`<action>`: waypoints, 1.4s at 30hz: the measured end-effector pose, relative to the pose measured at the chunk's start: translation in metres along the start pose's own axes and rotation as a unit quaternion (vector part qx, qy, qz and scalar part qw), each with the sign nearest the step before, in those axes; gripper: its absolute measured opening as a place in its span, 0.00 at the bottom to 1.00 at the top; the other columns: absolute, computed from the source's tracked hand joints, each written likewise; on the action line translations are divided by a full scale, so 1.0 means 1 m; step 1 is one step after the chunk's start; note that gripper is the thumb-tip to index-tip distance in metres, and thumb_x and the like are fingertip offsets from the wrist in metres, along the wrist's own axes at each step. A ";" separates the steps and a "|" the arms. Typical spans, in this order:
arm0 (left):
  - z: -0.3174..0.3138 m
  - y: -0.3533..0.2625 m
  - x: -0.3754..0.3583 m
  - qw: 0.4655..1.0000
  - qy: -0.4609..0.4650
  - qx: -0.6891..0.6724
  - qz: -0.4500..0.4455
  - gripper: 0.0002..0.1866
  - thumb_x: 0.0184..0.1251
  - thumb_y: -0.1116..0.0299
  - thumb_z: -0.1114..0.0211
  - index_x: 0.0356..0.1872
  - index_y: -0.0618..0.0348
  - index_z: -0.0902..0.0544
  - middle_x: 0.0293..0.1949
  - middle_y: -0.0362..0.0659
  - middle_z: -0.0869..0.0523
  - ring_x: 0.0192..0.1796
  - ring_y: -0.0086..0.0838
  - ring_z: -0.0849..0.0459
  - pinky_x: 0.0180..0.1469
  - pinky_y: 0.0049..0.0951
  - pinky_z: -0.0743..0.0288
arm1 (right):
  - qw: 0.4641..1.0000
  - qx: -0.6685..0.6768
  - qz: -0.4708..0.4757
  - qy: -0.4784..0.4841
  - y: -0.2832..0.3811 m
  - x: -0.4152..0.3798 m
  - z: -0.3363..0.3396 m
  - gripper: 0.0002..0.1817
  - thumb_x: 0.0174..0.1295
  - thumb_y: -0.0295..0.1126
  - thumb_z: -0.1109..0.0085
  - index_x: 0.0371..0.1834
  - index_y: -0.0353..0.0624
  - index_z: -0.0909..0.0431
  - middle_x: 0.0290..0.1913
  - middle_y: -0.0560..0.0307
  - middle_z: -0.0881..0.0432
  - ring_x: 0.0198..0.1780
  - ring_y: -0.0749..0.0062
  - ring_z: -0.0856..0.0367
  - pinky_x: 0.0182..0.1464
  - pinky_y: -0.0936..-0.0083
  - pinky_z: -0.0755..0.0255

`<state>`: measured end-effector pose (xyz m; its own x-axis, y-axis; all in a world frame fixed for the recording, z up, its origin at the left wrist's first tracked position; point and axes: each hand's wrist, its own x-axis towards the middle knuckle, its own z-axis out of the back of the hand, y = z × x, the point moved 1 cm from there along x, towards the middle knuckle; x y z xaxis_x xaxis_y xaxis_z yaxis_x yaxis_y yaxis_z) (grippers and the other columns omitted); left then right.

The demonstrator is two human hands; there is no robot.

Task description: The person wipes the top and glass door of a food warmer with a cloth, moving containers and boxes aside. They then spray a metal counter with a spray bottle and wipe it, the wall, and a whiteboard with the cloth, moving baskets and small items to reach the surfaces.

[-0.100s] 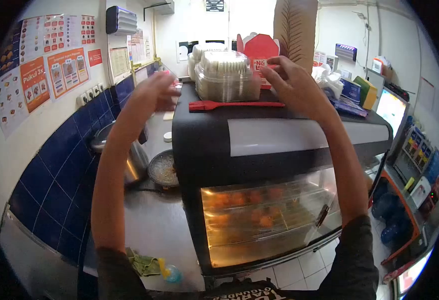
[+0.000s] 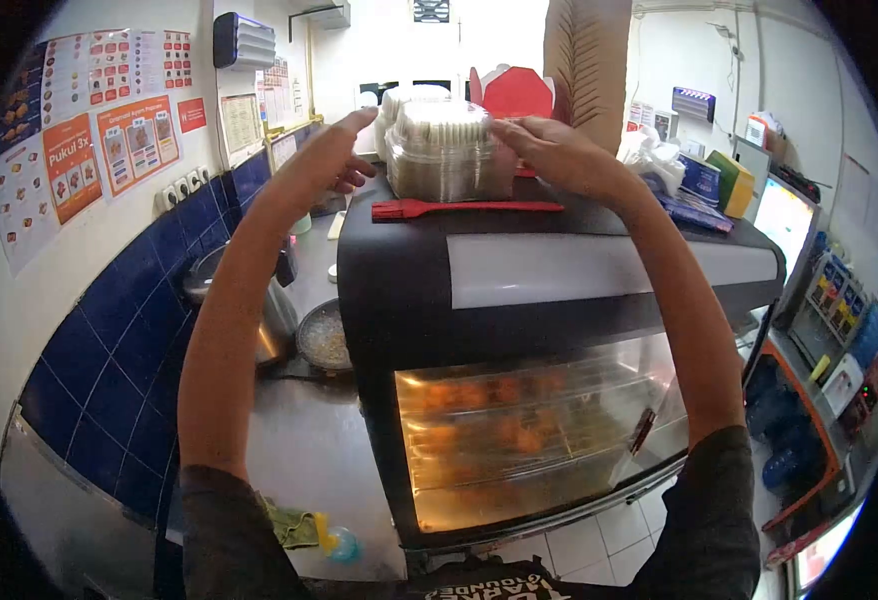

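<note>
We see a big black food warmer [image 2: 399, 330] with a glass front, and orange light shines on the food inside. To its left we see a shiny metal counter [image 2: 309, 430]. A tall brown board [image 2: 586, 80] with a leaf picture stands behind the top of the warmer. A steel pot [image 2: 277, 325] is on the counter, partly behind our left arm.

The stack of see-through boxes [image 2: 449, 165] sits on top of the warmer, near its left end, between our two hands. A red paper box [image 2: 519, 92] with its flaps up is just behind the stack, to the right. A round pan [image 2: 325, 338] rests on the counter, beside the warmer.

Our left hand [image 2: 334, 160] is open and holds nothing, with its fingers spread and bent a bit. It is near the left side of the stack (we can see a gap there). Our right hand [image 2: 557, 155] reaches to the right side of the stack with its fingers almost straight. We cannot tell if it is gripping the boxes or only close to them.

A red brush [image 2: 469, 208] lies flat in front of the stack, bristles to the left. A green cloth [image 2: 289, 527] lies low on the counter.
</note>
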<state>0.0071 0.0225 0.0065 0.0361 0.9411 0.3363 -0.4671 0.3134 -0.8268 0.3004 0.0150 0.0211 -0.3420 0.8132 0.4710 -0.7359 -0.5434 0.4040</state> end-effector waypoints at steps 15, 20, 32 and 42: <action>0.009 0.006 0.016 0.926 -0.019 -0.378 -0.017 0.35 0.52 0.44 0.35 0.57 0.57 0.26 0.48 0.51 0.24 0.48 0.42 0.22 0.47 0.47 0.24 | 0.996 0.024 0.086 0.004 0.054 0.040 -0.044 0.34 0.68 0.56 0.47 0.55 0.28 0.26 0.41 0.42 0.16 0.42 0.65 0.17 0.47 0.69 0.24; 0.068 0.053 -0.026 0.875 -0.141 -0.460 -0.052 0.31 0.53 0.49 0.35 0.52 0.63 0.22 0.44 0.50 0.18 0.44 0.41 0.17 0.48 0.45 0.20 | 0.964 0.070 0.253 0.034 0.061 0.023 -0.038 0.26 0.71 0.47 0.46 0.56 0.32 0.25 0.48 0.42 0.17 0.50 0.62 0.18 0.57 0.71 0.27; 0.091 0.415 -0.260 0.837 -0.383 -0.373 0.114 0.15 0.66 0.51 0.43 0.41 0.49 0.18 0.44 0.38 0.18 0.49 0.32 0.21 0.58 0.40 0.28 | 0.936 -0.191 0.292 0.047 0.025 -0.022 -0.017 0.09 0.67 0.32 0.44 0.41 0.36 0.22 0.39 0.46 0.17 0.42 0.57 0.17 0.49 0.65 0.25; -0.043 0.572 -0.332 0.854 -0.253 -0.269 0.367 0.28 0.54 0.54 0.38 0.57 0.50 0.23 0.45 0.41 0.18 0.44 0.34 0.20 0.37 0.36 0.23 | 0.919 -0.315 0.159 -0.174 0.002 0.067 0.051 0.25 0.62 0.46 0.39 0.52 0.36 0.28 0.42 0.42 0.19 0.45 0.59 0.19 0.49 0.62 0.26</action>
<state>-0.2339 -0.1052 -0.5970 -0.5417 0.7764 -0.3220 0.2779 -0.1961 -0.9404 0.3058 0.0581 0.0931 -0.4721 0.4585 0.7529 -0.8607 -0.4244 -0.2812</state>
